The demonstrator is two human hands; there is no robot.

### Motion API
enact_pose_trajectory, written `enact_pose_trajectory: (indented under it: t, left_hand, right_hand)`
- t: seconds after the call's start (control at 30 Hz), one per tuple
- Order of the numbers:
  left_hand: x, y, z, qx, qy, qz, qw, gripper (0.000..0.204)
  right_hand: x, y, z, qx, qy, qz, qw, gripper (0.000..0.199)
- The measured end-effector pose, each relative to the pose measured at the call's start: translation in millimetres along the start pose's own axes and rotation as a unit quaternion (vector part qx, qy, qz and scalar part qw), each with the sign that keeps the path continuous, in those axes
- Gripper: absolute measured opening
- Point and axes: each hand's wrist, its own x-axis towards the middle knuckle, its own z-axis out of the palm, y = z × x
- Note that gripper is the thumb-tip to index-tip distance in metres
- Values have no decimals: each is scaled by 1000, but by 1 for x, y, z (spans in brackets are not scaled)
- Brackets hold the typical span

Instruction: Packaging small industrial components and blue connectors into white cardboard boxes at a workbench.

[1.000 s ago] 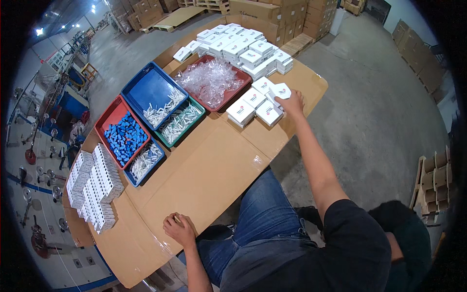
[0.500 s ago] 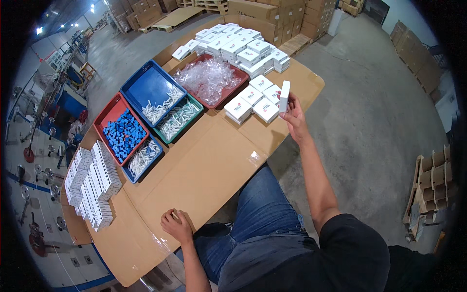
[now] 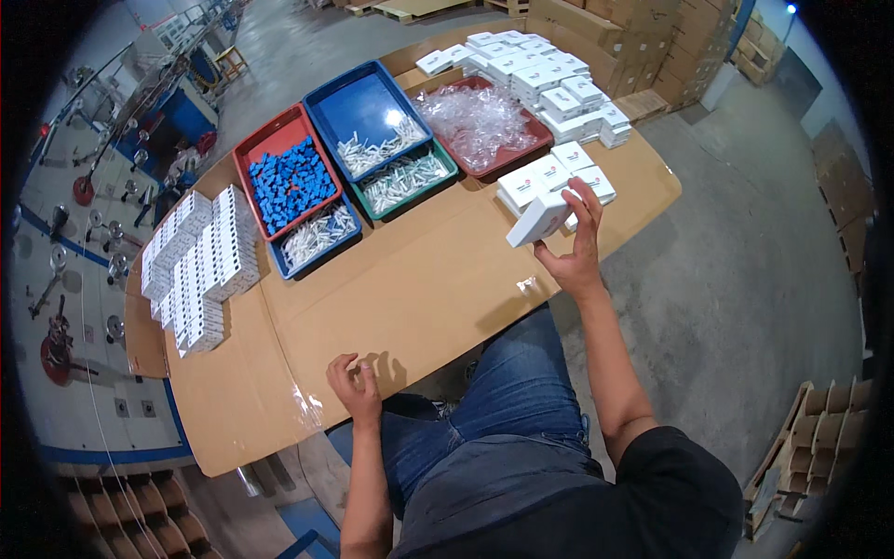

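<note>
In my right hand [image 3: 577,247] is a small white box [image 3: 538,222], held tilted between thumb and fingers over the table's near right part. Just behind it, several more flat white boxes [image 3: 523,184] lie in a group on the cardboard-covered table [image 3: 400,289]. My left hand [image 3: 356,387] hovers at the table's near edge, empty, its fingers loosely bent and apart. A red tray [image 3: 549,140] of crumpled clear plastic bags [image 3: 480,126] stands beyond the box group.
Farther back is a large stack of white boxes [image 3: 535,70]. To the left are a red tray of blue pieces [image 3: 289,186], blue and green trays of white sticks [image 3: 405,182], and rows of small white cartons [image 3: 219,247]. A pallet [image 3: 792,447] stands at right.
My right hand has brought the white box inward from the table's right edge, turning it from upright to tilted. The left hand has lifted slightly, fingers raised. The whole view has shifted.
</note>
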Motion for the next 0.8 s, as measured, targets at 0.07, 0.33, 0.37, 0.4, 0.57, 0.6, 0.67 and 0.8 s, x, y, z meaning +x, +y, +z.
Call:
enact_pose_trajectory:
  t: [0.07, 0.33, 0.37, 0.4, 0.57, 0.6, 0.67, 0.8]
  left_hand:
    - [-3, 8, 4, -35, 1, -17, 999, 21]
    - [19, 71, 6, -471, -287, -477, 684, 61]
    - [25, 82, 3, -498, -325, -484, 642, 69]
    - [31, 91, 0, -501, -307, -492, 642, 69]
    - [37, 91, 5, -630, -291, -483, 533, 74]
    - [34, 91, 3, -633, -280, -486, 534, 74]
    - [31, 98, 2, -600, -214, -483, 601, 69]
    - [25, 111, -11, -556, -131, -495, 655, 58]
  right_hand:
    - [-2, -9, 8, 41, -30, 50, 997, 87]
    - [-64, -51, 68, 426, -315, 428, 732, 65]
    - [-77, -58, 77, 428, -333, 417, 729, 68]
    - [-83, -70, 82, 431, -350, 416, 720, 68]
    - [-93, -125, 91, 435, -433, 256, 747, 81]
    - [-93, -134, 92, 419, -455, 217, 755, 82]
    - [-95, -145, 97, 387, -453, 172, 784, 80]
    - [-84, -169, 101, 348, -368, 60, 860, 76]
